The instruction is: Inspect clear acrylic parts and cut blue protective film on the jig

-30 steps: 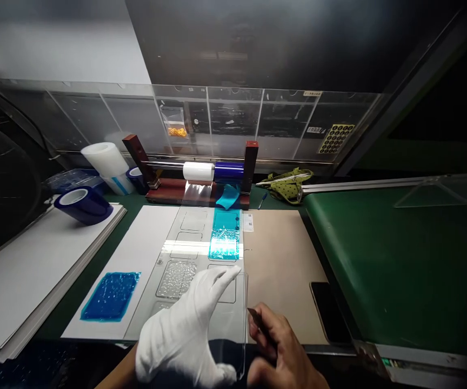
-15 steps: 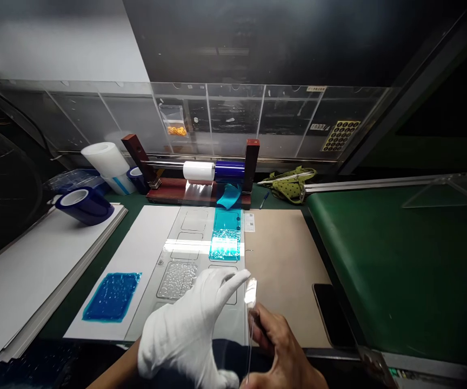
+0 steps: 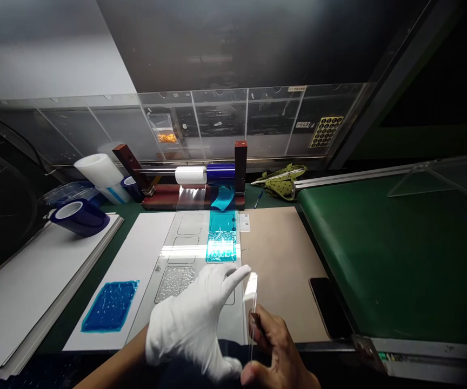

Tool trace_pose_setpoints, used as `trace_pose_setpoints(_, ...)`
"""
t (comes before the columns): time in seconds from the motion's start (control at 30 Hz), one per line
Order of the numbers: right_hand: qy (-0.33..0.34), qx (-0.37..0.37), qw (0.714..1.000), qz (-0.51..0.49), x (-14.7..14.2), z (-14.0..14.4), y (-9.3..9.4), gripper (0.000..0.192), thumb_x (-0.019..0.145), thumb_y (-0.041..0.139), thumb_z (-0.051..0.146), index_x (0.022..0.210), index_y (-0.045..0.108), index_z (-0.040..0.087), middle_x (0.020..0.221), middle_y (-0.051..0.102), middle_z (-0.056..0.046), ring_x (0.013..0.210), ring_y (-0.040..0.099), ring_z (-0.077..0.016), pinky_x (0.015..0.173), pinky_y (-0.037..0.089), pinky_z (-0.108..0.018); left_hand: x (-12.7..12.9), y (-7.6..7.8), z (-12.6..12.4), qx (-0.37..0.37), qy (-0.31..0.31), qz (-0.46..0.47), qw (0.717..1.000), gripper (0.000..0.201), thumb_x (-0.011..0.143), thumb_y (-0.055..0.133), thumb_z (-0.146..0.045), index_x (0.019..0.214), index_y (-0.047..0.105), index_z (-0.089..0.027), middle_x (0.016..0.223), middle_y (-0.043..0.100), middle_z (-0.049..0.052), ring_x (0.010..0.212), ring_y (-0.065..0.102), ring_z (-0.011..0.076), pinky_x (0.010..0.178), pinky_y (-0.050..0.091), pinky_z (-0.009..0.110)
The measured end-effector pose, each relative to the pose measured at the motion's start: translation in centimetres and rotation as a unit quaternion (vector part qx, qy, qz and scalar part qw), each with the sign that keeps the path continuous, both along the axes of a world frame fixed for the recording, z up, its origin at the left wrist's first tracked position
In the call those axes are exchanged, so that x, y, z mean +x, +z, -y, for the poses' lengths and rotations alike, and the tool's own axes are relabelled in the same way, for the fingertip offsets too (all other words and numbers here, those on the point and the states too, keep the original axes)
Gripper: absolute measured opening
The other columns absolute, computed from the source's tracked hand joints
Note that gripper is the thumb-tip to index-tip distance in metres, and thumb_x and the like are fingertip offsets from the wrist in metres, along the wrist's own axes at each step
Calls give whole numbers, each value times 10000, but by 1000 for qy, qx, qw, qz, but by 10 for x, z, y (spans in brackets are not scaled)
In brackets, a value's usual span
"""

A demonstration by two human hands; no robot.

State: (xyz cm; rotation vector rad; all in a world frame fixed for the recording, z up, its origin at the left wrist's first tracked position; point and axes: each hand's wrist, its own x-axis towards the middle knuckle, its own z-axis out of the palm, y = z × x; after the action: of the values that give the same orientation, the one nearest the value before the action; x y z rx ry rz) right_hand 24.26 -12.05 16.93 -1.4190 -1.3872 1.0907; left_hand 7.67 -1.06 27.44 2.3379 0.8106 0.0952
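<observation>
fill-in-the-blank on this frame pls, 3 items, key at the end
1. The left hand wears a ____ glove.
2. Both hands hold a clear sheet that stands on ____.
3. The right hand is ____, with no glove.
4. The phone lies on the ____ side of the brown mat.

Missing words: white; edge; bare; right

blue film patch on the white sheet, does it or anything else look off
The blue film patch looks wrinkled and bubbly, not flat. The teal film on the clear template is crinkled at its near end. A blue tape roll lies tipped on its side.
</observation>
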Motion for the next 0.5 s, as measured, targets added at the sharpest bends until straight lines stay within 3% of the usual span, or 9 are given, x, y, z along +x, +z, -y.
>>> trace_pose_setpoints(0.1,-84,101,991,-33,3,5,-4,576,557,635,767,701,473,233,625,434,33,542,429,-117,487,428,-232,5,0,5,35,25,-9,999,1155,495,736,-437,1454,110,-290,1393,330,88,1250,364,323,1033,366,445)
trace_pose_setpoints(0.2,-146,163,971,-96,20,-3,-10,535,678,632,664,635,300,247,569,265,82,477,291,-91,434,321,-215,8,-1,9,76,70,-28,994,1144,500,719,-440,1454,113,-260,1364,353,115,1211,386,345,1000,379,470)
trace_pose_setpoints(0.27,-176,122,975,-62,36,-18,-25,437,773,554,609,677,321,252,584,299,77,478,320,-98,441,331,-220,8,-5,11,98,85,-33,991,1115,508,706,-446,1448,136,-256,1330,390,120,1174,416,348,982,381,480)
trace_pose_setpoints(0.37,-223,-8,967,122,60,-45,-66,282,854,418,510,775,444,241,611,473,27,534,491,-150,518,425,-271,8,-16,11,127,114,-48,984,1093,511,685,-481,1439,170,-222,1284,425,144,1137,442,362,958,377,495)
trace_pose_setpoints(0.5,-232,-33,952,198,74,-59,-113,310,840,365,422,904,567,196,866,646,-127,831,627,-278,742,481,-379,9,-39,6,131,182,-118,967,1163,430,701,-539,1409,242,-112,1217,446,204,1061,478,401,887,394,515)
